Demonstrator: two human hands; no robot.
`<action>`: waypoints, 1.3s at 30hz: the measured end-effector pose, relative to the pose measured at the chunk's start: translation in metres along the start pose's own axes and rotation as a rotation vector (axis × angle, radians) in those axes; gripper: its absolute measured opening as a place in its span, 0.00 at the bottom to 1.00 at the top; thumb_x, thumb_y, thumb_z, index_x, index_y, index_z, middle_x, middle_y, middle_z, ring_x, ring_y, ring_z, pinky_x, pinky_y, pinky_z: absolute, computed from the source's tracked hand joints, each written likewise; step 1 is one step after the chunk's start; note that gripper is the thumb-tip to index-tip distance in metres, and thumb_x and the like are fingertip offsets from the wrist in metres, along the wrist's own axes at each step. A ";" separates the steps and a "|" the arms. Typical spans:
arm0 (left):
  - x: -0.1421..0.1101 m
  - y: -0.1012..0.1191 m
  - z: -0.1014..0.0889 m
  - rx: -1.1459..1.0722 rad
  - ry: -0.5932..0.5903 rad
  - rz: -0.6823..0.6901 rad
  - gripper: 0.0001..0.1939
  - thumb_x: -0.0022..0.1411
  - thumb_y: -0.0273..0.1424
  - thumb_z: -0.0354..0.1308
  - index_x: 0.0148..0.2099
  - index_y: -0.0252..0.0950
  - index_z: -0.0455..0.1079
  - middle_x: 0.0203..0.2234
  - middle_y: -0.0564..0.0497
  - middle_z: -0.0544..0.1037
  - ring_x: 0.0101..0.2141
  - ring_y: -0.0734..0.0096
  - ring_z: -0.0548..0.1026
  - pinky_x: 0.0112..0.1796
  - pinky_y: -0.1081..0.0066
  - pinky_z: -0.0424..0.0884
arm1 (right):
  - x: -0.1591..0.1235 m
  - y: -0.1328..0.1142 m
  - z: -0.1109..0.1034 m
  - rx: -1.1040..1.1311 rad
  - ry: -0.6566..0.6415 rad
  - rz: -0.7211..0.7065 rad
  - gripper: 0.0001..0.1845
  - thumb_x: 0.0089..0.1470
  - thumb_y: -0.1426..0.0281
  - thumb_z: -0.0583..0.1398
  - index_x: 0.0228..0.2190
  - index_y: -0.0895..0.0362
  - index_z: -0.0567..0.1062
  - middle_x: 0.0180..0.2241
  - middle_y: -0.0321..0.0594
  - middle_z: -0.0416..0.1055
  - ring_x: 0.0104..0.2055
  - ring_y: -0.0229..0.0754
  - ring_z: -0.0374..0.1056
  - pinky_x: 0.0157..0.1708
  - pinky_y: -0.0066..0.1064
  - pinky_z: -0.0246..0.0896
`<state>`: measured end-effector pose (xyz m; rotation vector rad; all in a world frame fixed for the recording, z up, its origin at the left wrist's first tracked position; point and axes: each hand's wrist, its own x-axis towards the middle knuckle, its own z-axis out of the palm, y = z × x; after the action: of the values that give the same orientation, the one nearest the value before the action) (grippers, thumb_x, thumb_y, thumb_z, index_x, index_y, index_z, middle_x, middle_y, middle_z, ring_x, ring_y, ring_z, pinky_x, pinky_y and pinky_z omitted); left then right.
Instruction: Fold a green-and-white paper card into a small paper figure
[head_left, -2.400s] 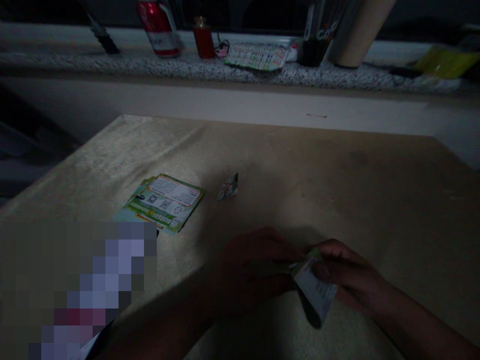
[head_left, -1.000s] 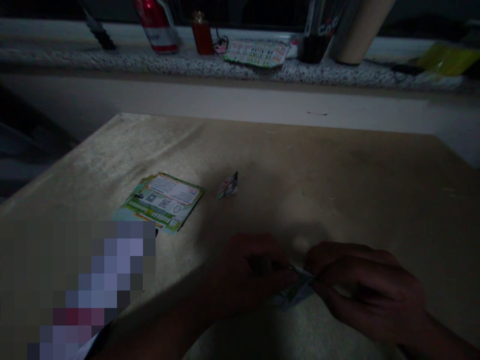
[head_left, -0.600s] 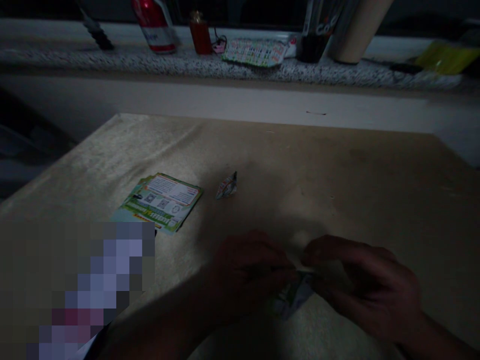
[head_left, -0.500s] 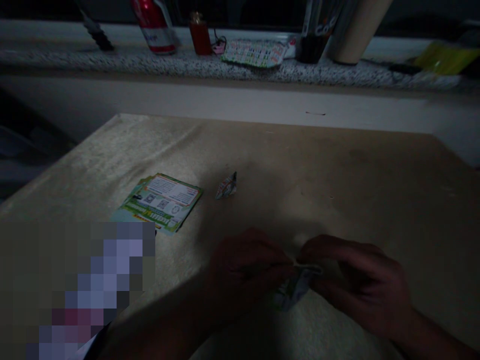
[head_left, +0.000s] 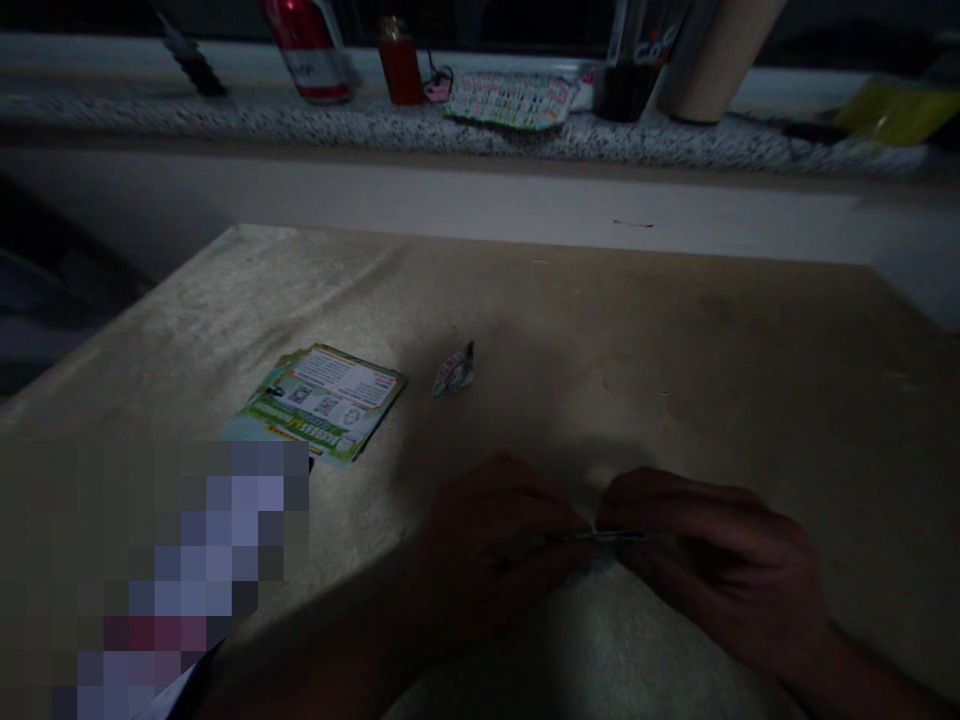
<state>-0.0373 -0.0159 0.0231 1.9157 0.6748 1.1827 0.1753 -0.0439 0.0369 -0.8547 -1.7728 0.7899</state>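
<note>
Paper (head_left: 609,537), pinched by the fingers (head_left: 544,512) of the left hand (head_left: 491,530) and right hand (head_left: 727,560) at four o'clock over the desk (head_left: 750,350), looks part-folded from here, while one folded paper piece (head_left: 455,374) at its eleven seems done and the flat leaflets (head_left: 322,402) at ten unfolded.

Held paper (head_left: 619,537); glossy metal can (head_left: 309,55); stone sill (head_left: 375,124)

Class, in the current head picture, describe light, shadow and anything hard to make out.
Head view: dim overall, the tabletop palest toward its left; head view: left hand and right hand both shadowed, the left deeper, leaving the paper between them indistinct; head view: coarse pixels mask the lower left.
</note>
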 end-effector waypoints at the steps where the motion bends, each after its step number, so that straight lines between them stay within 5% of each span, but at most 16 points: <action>1: 0.000 0.000 0.000 -0.009 0.008 -0.008 0.03 0.61 0.27 0.68 0.39 0.36 0.80 0.28 0.49 0.83 0.31 0.69 0.79 0.34 0.71 0.75 | 0.000 0.000 0.000 0.002 -0.005 -0.002 0.14 0.54 0.82 0.65 0.41 0.55 0.82 0.30 0.41 0.80 0.31 0.42 0.77 0.31 0.33 0.76; 10: 0.001 0.001 0.000 -0.121 0.018 -0.154 0.03 0.59 0.27 0.69 0.37 0.39 0.82 0.28 0.50 0.83 0.31 0.70 0.80 0.33 0.72 0.76 | 0.002 0.000 -0.001 -0.008 -0.014 -0.027 0.15 0.54 0.83 0.65 0.41 0.57 0.83 0.30 0.43 0.80 0.31 0.42 0.77 0.31 0.33 0.76; 39: 0.006 -0.003 -0.001 -0.208 -0.038 -0.155 0.05 0.62 0.30 0.68 0.36 0.33 0.82 0.27 0.47 0.82 0.28 0.71 0.80 0.30 0.74 0.76 | 0.002 0.004 0.000 0.043 -0.006 -0.105 0.15 0.50 0.88 0.64 0.39 0.63 0.81 0.29 0.45 0.78 0.32 0.45 0.75 0.33 0.41 0.74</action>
<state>-0.0355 -0.0101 0.0239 1.6777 0.6408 1.0726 0.1751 -0.0400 0.0343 -0.7257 -1.7852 0.7596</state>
